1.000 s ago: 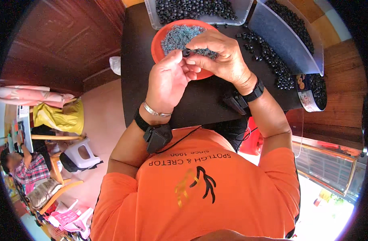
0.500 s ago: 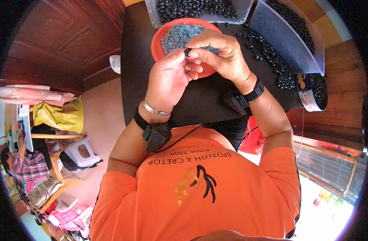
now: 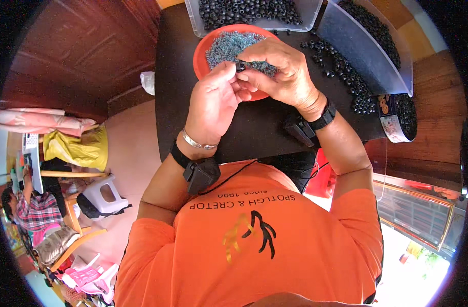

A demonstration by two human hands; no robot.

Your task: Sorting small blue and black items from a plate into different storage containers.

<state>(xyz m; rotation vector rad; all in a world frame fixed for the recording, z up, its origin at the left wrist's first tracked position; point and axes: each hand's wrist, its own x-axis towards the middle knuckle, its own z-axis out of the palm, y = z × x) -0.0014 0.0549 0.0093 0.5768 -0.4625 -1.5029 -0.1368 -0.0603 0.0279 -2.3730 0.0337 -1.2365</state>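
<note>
A small, round black plastic piece (image 3: 240, 66) is pinched between my fingertips above the near part of a red bowl (image 3: 198, 57). My left hand (image 3: 211, 105), palm turned up, grips it with the thumb against the fingers. My right hand (image 3: 287, 74) comes from the other side, thumb and forefinger closed at the same piece. The fingers cover part of it, so its exact kind is hard to make out. Many tiny blue-grey metallic pieces (image 3: 226, 47) fill the bowl beneath.
Beyond the bowl, a clear plastic bin (image 3: 195, 25) holds black pieces; a second bin (image 3: 364, 56) stands at the right. Loose black pieces (image 3: 346, 77) lie on the dark table (image 3: 254, 135). A round tin (image 3: 396, 129) of them sits by the right edge. A person (image 3: 37, 210) is at far left.
My right thumb has shifted slightly at the black piece, and more of the piece shows. Both hands stay in nearly the same place over the bowl.
</note>
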